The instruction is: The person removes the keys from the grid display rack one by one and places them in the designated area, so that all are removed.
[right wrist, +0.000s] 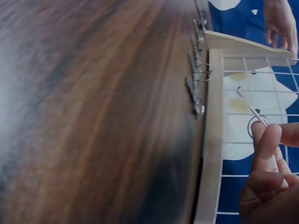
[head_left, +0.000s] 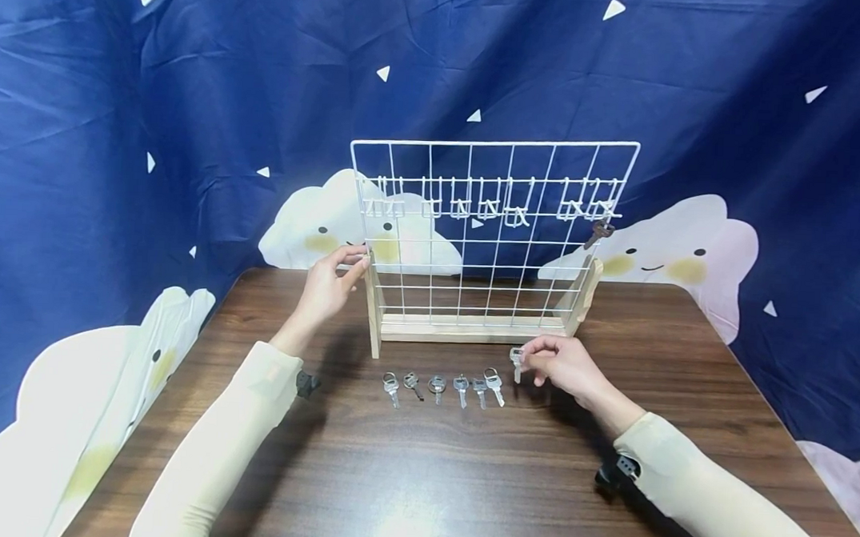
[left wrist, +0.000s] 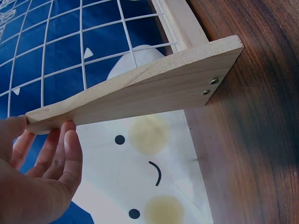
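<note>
My right hand pinches a silver key with a ring between thumb and fingertips, just above the table. In the right wrist view the key juts out past the fingertips, its ring partly behind them. My left hand grips the top of the wooden left side piece of a white wire grid rack, thumb on one side and fingers on the other. Several silver keys lie in a row in front of the rack. A dark brown key hangs on the rack's right side.
White hooks hang in a row across the upper grid. The rack stands on a wooden base bar at the back of a brown wood table. Behind it hangs a blue cloth with clouds and white triangles.
</note>
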A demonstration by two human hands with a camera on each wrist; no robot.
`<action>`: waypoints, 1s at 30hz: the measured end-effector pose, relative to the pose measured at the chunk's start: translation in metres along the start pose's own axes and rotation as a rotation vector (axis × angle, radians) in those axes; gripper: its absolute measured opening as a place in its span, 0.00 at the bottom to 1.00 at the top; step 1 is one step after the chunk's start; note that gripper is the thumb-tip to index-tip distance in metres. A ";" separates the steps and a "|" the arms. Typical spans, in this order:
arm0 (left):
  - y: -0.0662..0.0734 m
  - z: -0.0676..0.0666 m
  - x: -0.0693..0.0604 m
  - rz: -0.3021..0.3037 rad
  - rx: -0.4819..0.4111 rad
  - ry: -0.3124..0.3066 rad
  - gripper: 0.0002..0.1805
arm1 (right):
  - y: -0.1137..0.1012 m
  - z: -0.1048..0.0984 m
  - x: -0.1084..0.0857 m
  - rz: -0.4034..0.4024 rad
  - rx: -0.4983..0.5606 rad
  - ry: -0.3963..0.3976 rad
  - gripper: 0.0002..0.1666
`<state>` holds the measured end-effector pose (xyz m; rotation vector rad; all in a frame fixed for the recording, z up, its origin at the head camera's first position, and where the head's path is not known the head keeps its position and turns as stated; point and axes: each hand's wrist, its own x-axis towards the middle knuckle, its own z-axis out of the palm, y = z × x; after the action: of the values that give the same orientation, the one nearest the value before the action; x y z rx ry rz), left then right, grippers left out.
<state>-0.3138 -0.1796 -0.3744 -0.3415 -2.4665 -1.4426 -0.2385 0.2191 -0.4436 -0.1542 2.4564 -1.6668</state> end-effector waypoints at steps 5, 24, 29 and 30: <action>0.001 -0.001 0.000 0.004 0.015 -0.001 0.19 | 0.007 0.002 0.003 0.023 -0.032 -0.017 0.12; 0.001 0.000 -0.001 -0.007 0.003 -0.002 0.19 | 0.026 0.005 0.006 0.106 -0.145 -0.082 0.09; 0.001 0.000 -0.001 -0.007 -0.003 -0.004 0.19 | 0.027 0.006 0.007 0.097 -0.191 -0.058 0.08; 0.001 0.000 -0.001 -0.008 -0.001 -0.004 0.19 | 0.028 0.006 0.008 0.094 -0.203 -0.050 0.08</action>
<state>-0.3130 -0.1795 -0.3738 -0.3359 -2.4726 -1.4481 -0.2449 0.2222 -0.4720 -0.1032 2.5488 -1.3584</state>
